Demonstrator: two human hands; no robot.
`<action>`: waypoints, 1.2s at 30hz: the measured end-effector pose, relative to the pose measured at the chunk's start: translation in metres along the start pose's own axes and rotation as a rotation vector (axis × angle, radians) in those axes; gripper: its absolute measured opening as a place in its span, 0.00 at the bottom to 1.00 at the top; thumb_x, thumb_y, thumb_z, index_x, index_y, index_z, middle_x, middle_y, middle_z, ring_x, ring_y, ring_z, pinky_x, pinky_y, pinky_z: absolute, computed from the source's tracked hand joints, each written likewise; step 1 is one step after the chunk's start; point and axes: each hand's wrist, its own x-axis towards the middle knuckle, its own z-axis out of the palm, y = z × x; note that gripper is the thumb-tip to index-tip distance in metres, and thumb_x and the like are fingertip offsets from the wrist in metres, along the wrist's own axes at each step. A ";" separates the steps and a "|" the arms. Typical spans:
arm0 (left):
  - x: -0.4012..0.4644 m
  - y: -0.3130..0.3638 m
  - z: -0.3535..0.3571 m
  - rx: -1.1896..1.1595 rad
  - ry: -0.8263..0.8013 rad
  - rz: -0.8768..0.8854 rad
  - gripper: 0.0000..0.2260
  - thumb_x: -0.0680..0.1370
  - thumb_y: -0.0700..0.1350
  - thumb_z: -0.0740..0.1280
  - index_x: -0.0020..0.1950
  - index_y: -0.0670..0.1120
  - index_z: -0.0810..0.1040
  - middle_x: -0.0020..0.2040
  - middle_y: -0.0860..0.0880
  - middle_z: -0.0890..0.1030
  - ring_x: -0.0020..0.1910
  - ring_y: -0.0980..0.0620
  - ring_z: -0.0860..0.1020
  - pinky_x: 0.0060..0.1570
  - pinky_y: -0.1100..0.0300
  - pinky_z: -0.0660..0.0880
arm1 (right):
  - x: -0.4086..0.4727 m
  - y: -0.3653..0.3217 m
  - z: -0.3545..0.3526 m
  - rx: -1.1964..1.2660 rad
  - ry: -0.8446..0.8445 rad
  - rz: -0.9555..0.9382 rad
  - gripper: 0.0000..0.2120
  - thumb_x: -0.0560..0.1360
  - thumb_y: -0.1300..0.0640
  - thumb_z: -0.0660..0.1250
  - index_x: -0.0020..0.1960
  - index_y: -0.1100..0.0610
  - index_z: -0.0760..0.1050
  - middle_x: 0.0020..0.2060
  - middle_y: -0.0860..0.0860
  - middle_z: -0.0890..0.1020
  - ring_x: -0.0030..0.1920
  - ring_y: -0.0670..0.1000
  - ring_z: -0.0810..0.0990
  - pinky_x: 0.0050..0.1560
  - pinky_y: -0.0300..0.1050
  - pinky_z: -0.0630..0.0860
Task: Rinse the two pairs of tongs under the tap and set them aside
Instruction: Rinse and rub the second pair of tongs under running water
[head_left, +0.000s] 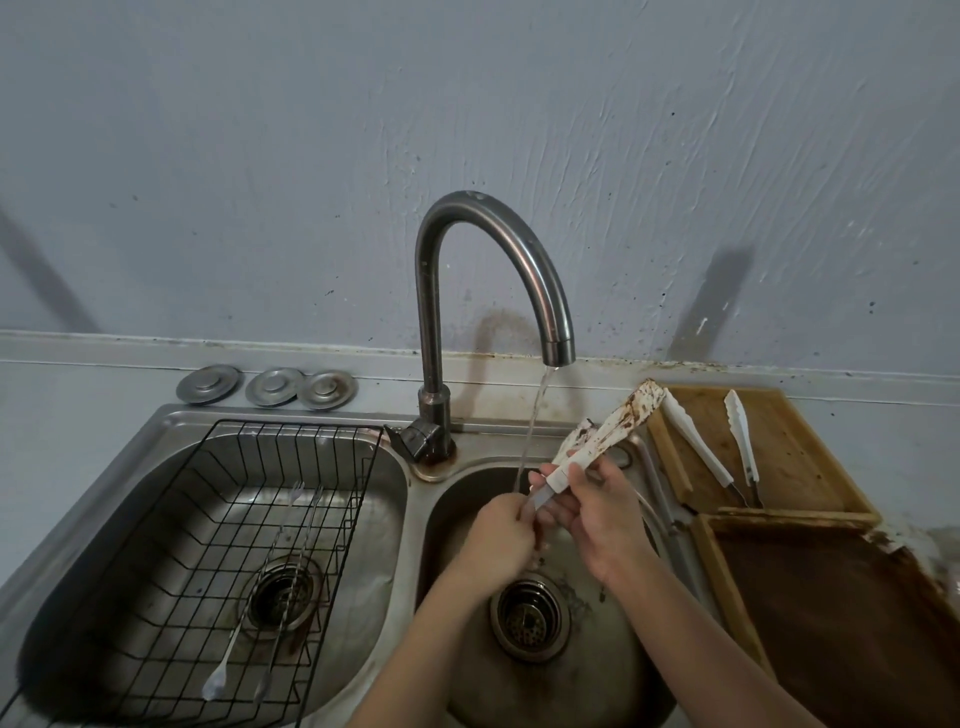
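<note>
Water runs from the curved steel tap (558, 349) into the right sink basin (613, 670). Both hands hold a white pair of tongs (608, 428) smeared with brown residue, its tips slanting up to the right past the stream. My right hand (592, 512) grips the tongs near the hinge. My left hand (496, 535) holds the metal handle end, where the water lands. A second white pair of tongs (714, 447) lies spread open on a wooden tray (789, 467) to the right of the sink.
A black wire rack (270, 545) sits in the left basin with long thin utensils (249, 613) lying in it. Three metal sink plugs (267, 386) rest on the back ledge. A second, dirty wooden tray (841, 597) lies at the front right.
</note>
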 end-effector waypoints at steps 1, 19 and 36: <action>-0.002 0.000 -0.002 -0.028 -0.009 0.018 0.15 0.81 0.41 0.55 0.36 0.46 0.73 0.32 0.49 0.77 0.25 0.56 0.73 0.26 0.65 0.72 | 0.001 -0.001 -0.001 0.019 -0.001 0.006 0.10 0.80 0.62 0.56 0.60 0.58 0.68 0.47 0.60 0.83 0.41 0.52 0.85 0.31 0.44 0.81; -0.016 -0.013 0.010 -0.282 0.433 0.190 0.15 0.72 0.39 0.72 0.55 0.51 0.73 0.45 0.54 0.84 0.46 0.64 0.82 0.46 0.70 0.77 | 0.014 0.006 0.017 0.636 -0.054 0.278 0.12 0.81 0.62 0.49 0.41 0.59 0.65 0.26 0.51 0.70 0.22 0.45 0.66 0.28 0.37 0.69; 0.006 -0.007 -0.012 -0.486 0.424 -0.069 0.12 0.70 0.31 0.70 0.34 0.47 0.81 0.30 0.48 0.83 0.34 0.48 0.81 0.41 0.57 0.79 | 0.015 0.018 0.031 0.457 -0.165 0.120 0.13 0.80 0.62 0.51 0.37 0.59 0.66 0.24 0.50 0.69 0.24 0.47 0.66 0.34 0.42 0.65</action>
